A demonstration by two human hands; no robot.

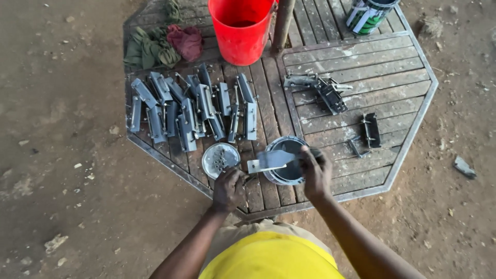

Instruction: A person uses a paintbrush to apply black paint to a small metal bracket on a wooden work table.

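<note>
Head view looks straight down on an octagonal slatted wooden table (361,67) standing on bare dirt. At about six o'clock of the tabletop, the left hand (229,188) is closed in a fist around the near end of a flat grey metal bracket (269,160), which juts toward three o'clock over a small open paint tin (287,161). The right hand (315,173) sits at the tin's three o'clock rim, fingers curled together and pinched on something too hidden to make out, touching the bracket's far end. Just beside the left hand, at its eleven o'clock, lies a round tin lid (220,159) holding a few small screws or bolts. Farther toward ten o'clock a heap of grey metal brackets (194,108) is spread across the slats. At one o'clock from the tin rest a few darker hinge-like pieces (323,90), with another dark piece (371,130) at two o'clock. A red bucket (241,28) stands at twelve o'clock, crumpled rags (165,44) beside it at its nine o'clock, and a green-and-white can (368,14) at the far edge
</note>
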